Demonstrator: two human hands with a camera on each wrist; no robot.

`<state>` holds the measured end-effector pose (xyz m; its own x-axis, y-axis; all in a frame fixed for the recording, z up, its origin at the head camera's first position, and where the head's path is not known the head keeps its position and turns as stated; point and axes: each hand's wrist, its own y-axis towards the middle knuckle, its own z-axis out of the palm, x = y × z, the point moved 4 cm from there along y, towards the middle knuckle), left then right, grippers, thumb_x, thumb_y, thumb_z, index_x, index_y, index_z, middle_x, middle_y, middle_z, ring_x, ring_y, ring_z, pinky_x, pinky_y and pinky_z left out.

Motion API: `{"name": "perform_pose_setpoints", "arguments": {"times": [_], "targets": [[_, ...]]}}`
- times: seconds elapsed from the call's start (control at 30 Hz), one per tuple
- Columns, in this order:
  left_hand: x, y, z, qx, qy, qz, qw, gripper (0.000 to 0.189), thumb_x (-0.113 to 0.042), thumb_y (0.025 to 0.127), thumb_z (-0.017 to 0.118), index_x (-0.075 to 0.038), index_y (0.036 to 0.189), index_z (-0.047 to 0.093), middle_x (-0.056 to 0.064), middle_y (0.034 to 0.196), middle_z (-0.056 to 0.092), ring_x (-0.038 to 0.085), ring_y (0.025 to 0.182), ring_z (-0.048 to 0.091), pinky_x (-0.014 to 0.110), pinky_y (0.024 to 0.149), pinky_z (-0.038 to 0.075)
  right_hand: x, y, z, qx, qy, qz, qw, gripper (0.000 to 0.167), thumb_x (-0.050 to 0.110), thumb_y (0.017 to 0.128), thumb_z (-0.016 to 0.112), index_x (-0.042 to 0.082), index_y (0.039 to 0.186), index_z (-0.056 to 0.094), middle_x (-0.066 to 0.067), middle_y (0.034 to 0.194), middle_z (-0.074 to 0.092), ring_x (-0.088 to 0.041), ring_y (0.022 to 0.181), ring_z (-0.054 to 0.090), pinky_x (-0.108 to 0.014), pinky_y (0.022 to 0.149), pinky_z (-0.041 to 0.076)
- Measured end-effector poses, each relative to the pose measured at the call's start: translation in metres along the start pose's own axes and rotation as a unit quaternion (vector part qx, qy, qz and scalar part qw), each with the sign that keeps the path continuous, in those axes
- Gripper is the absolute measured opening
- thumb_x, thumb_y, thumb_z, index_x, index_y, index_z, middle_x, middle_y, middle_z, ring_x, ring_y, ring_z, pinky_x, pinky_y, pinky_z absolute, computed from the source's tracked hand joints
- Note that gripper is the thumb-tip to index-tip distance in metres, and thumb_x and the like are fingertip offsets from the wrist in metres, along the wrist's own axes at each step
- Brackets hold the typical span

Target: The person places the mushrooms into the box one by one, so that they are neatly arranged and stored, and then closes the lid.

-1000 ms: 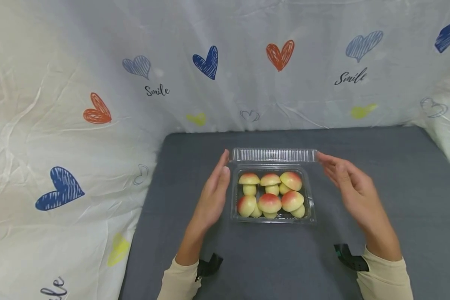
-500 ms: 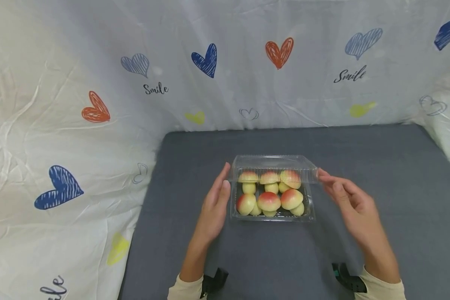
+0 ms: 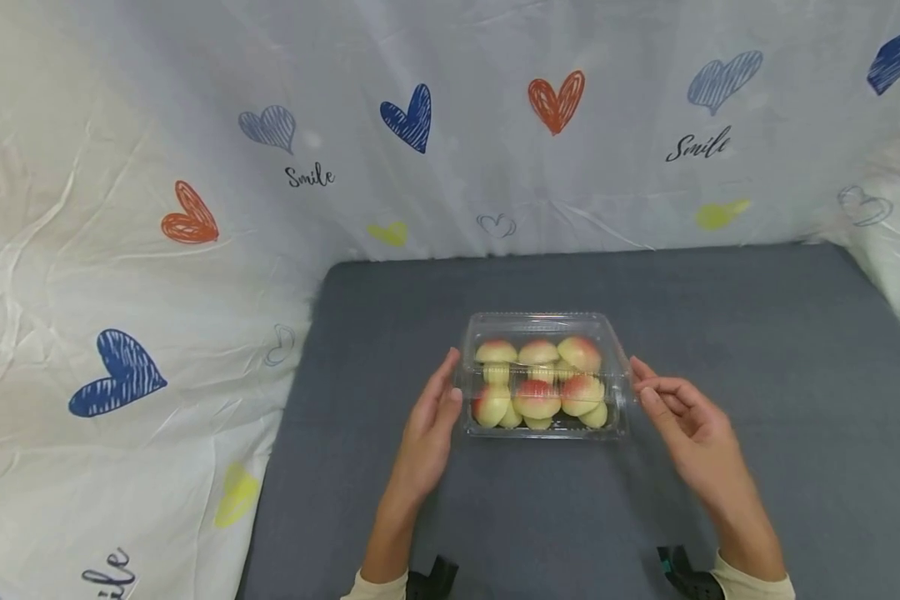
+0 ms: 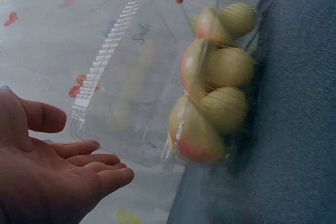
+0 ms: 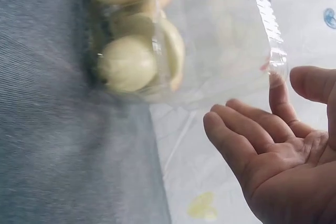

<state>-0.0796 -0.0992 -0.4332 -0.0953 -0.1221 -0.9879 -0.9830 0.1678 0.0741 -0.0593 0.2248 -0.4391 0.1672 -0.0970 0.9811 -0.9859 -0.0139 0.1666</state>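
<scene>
A clear plastic hinged box [image 3: 547, 434] holds several mushroom-shaped pieces [image 3: 537, 400] with red-and-yellow caps and pale stems, set in two rows. Its ribbed-edged lid [image 4: 139, 72] stands tilted partway over them. My left hand [image 3: 425, 437] is at the lid's left side, fingers extended, thumb apart from them in the left wrist view. At the opposite side, my right hand [image 3: 693, 442] touches the lid's corner with its index fingertip; the other fingers are loosely extended, and the thumb stands off from the plastic [image 5: 220, 51].
A dark grey cloth [image 3: 547, 517] covers the table beneath the box. Behind and to the left hangs a pale curtain [image 3: 465, 183] printed with hearts and the word "Smile". Dark straps [image 3: 690, 573] sit at both wrists beside the beige sleeves.
The lid has swung from standing up behind the box forward and down over the mushroom-shaped pieces. Both hands have come nearer the person along with it; the box has stayed in place.
</scene>
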Motion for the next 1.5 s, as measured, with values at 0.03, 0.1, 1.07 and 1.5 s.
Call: {"name": "perform_pose_setpoints", "arguments": {"times": [0.03,0.1,1.07,1.5], "targets": [[0.002,-0.001,0.0,0.004,-0.003,-0.005,1.0,0.056,-0.025,0.115,0.047,-0.014,0.168,0.031,-0.006,0.173,0.028,0.014,0.16,0.024,0.036,0.125,0.029,-0.002,-0.001,0.001,0.0,0.004,0.004,1.0,0.023,0.003,0.11,0.053,-0.015,0.124,0.058,-0.015,0.158,0.053,-0.006,0.141,0.054,-0.013,0.107,0.044],[0.006,-0.002,0.0,0.008,-0.007,-0.012,0.9999,0.057,-0.026,0.115,0.049,-0.014,0.168,0.03,-0.006,0.173,0.026,0.015,0.16,0.023,0.035,0.124,0.029,-0.007,-0.002,0.002,-0.001,0.009,0.011,0.9999,0.023,0.004,0.11,0.055,-0.016,0.123,0.055,-0.017,0.159,0.051,-0.005,0.141,0.054,-0.013,0.106,0.044],[0.049,-0.014,-0.006,0.004,0.166,-0.114,0.9796,0.042,-0.035,0.113,0.05,-0.009,0.144,0.061,0.007,0.124,0.074,0.024,0.113,0.071,0.052,0.1,0.051,-0.05,-0.017,0.008,-0.005,-0.107,0.127,0.9861,0.039,0.022,0.11,0.061,-0.003,0.138,0.05,-0.028,0.14,0.064,0.011,0.11,0.061,-0.01,0.085,0.052],[0.056,-0.014,-0.006,0.022,0.148,-0.127,0.9806,0.03,-0.033,0.114,0.051,-0.011,0.11,0.071,0.0,0.091,0.075,0.015,0.087,0.073,0.036,0.087,0.054,-0.051,-0.019,0.009,0.003,-0.123,0.164,0.9787,0.042,0.028,0.111,0.059,-0.005,0.133,0.049,-0.026,0.125,0.072,-0.001,0.099,0.072,-0.019,0.081,0.058]]}}
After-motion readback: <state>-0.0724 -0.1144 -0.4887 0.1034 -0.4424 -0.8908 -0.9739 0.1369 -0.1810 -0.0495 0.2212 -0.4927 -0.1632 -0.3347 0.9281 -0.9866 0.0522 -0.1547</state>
